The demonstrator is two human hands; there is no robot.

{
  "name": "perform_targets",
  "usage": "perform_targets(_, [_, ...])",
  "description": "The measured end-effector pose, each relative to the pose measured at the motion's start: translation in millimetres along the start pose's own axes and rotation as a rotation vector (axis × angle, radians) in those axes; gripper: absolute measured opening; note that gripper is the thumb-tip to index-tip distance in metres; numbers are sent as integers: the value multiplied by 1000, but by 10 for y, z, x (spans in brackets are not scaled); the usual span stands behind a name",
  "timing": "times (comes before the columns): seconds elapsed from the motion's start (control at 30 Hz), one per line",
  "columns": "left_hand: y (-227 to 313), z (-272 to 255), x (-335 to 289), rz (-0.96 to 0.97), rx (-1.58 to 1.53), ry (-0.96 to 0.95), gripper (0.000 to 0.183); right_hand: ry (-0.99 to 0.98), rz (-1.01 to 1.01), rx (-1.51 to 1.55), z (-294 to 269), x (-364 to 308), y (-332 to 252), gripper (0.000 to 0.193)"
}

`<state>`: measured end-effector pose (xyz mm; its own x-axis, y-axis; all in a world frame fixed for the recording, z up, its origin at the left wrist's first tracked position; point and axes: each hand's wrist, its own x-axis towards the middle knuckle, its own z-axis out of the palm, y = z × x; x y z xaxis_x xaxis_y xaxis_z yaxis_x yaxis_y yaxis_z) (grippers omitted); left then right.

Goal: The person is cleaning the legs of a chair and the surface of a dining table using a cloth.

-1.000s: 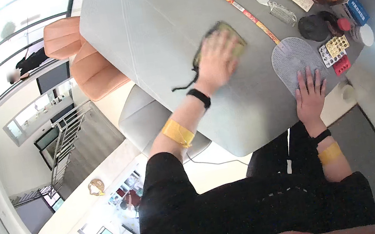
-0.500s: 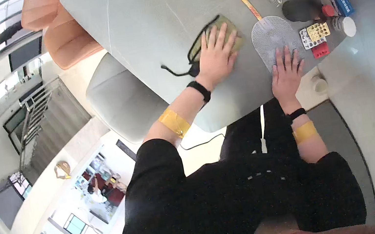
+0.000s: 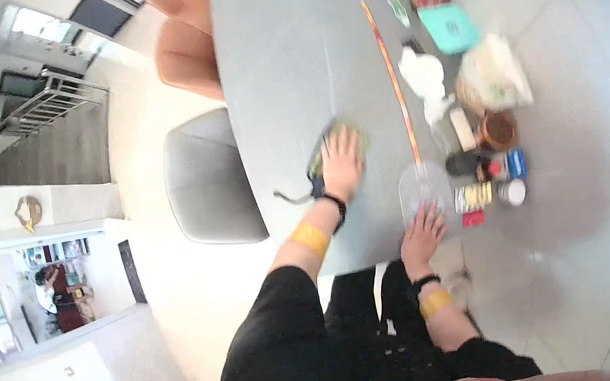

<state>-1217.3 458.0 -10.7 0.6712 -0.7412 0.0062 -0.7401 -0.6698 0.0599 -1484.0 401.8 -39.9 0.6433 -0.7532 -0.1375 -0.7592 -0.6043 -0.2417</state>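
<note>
My left hand (image 3: 343, 161) lies flat, fingers stretched, on an olive-green pouch-like cloth piece (image 3: 362, 136) with dark edging. A black cord (image 3: 294, 198) trails from it toward the left, and my palm hides much of it. Near the table's front edge, my right hand (image 3: 424, 233) rests with fingers spread over the lower part of a translucent fly swatter's head (image 3: 422, 177). The swatter's long red-and-orange handle (image 3: 401, 106) points away across the grey table (image 3: 275, 58). Beside my right hand are pill blister packs (image 3: 474, 197) and a small red pack (image 3: 473, 219).
Along the table's right edge stand a white-capped jar (image 3: 514, 193), a blue box (image 3: 516, 163), a brown pot (image 3: 498, 130), a plastic bag (image 3: 499, 73) and a turquoise box (image 3: 449, 29). A grey chair (image 3: 211, 182) and orange chairs (image 3: 186, 57) line the left side.
My view has turned and shifted, showing more of the table's far end. Both hands stay flat on the cloth piece and the fly swatter's head.
</note>
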Motion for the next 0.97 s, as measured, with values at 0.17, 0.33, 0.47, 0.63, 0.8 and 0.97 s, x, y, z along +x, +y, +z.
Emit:
perform_targets(0.17, [222, 42, -1424, 87, -38, -156, 64, -84, -129, 122, -340, -152, 223, 65])
perform_targets(0.33, [105, 92, -2248, -107, -266, -246, 56, -166, -373, -8, -560, 116, 442, 65])
perform_targets(0.47, [137, -169, -2376, -902, -1141, 133, 38, -314, -499, -79, -795, 414, 580, 62])
perform_targets(0.63, [-303, -1074, -2916, -662, -2640, 715, 39, -300, -601, 335, -879, 626, 536, 63])
perform_targets(0.8, [-533, -1849, -4077, -121, -2817, 1238, 45, -525, -737, 190, -1310, 136, -314, 59])
perform_targets(0.97, [-661, -2152, -4976, 500, -2808, 1529, 53, -686, -859, 425, -976, -56, -977, 62])
